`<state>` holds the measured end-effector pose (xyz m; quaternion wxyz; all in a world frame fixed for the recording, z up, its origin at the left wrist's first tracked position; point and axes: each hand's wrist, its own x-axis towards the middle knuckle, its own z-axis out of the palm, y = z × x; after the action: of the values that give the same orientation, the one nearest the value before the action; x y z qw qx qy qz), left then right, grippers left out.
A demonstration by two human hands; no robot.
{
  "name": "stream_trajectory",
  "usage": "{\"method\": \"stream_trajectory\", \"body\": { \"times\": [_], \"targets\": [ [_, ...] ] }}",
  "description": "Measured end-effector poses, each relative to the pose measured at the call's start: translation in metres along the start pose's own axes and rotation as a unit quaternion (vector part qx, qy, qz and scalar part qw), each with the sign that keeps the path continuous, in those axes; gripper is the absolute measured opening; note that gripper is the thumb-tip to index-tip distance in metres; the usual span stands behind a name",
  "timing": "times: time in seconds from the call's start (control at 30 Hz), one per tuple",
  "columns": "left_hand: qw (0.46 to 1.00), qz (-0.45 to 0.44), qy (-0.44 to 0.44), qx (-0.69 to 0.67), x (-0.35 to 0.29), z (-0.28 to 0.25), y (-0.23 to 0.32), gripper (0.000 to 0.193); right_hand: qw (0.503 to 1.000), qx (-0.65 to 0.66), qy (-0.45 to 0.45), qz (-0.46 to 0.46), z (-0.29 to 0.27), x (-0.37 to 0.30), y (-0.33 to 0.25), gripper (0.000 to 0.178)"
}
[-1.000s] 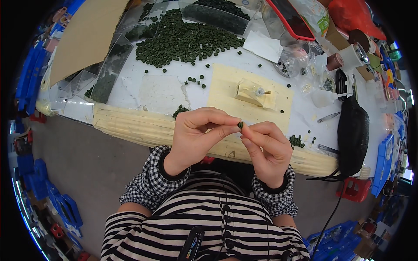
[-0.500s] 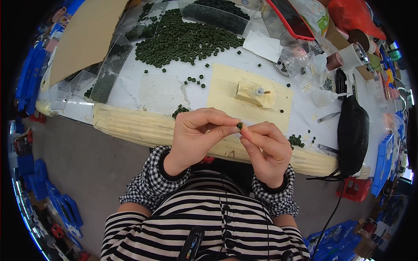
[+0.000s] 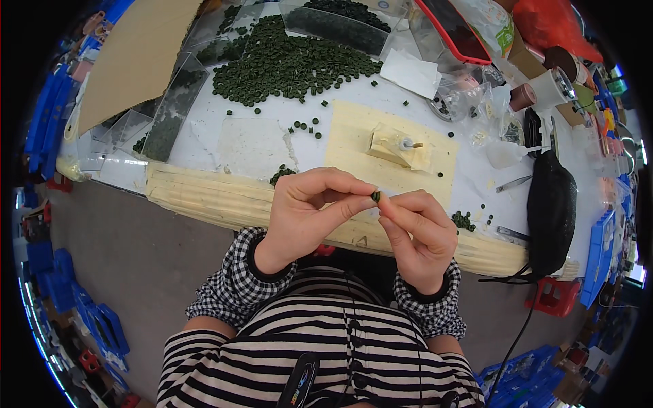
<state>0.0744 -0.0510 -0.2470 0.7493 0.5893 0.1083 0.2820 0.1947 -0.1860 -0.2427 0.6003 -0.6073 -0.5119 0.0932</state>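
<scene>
Between the fingertips of my left hand (image 3: 309, 211) sits a small dark green grooved ring-like part (image 3: 375, 196), pinched by thumb and forefinger. My right hand (image 3: 422, 234) has its thumb and forefinger bent close together, the forefinger tip against the part's right side. Both hands are above the table's padded front edge. Beyond them, a cream block with a short upright pin (image 3: 394, 146) rests on a yellowish sheet (image 3: 347, 126). A large heap of the same green parts (image 3: 286, 61) spreads over the far table, with small clusters (image 3: 464, 220) near each hand.
Clear plastic trays (image 3: 333, 27) border the heap, and a cardboard sheet (image 3: 132, 54) leans at the far left. A black bag-like object (image 3: 551, 204) hangs over the right edge. Tweezers (image 3: 513, 183), plastic bags and a red-framed phone-like object (image 3: 457, 30) lie to the right.
My hands have stayed almost in place, with the right fingers shifting very slightly. The small green part looks slightly turned between the fingertips.
</scene>
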Motion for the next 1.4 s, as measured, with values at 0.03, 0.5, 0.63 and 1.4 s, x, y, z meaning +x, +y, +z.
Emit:
{"method": "stream_trajectory", "body": {
  "times": [0.03,0.5,0.63,1.4],
  "targets": [
    [1.000,-0.002,0.000,-0.002,0.0000,0.0004,0.0008,0.016,1.000,-0.006,0.002,-0.003,0.0001,0.0003,0.0001,0.033],
    [1.000,-0.007,0.002,-0.007,-0.0003,0.0004,0.0023,0.018,0.996,-0.066,0.014,-0.054,0.0009,0.0044,-0.0003,0.035],
    [1.000,0.013,-0.001,0.007,-0.0004,-0.0014,-0.0002,0.019,0.997,-0.058,0.014,-0.050,0.0018,0.0050,-0.0012,0.036],
    [0.998,0.031,0.003,0.050,-0.0008,-0.0015,0.0024,0.019,0.999,-0.029,0.012,-0.034,0.0029,0.0019,0.0004,0.034]
  ]
}}
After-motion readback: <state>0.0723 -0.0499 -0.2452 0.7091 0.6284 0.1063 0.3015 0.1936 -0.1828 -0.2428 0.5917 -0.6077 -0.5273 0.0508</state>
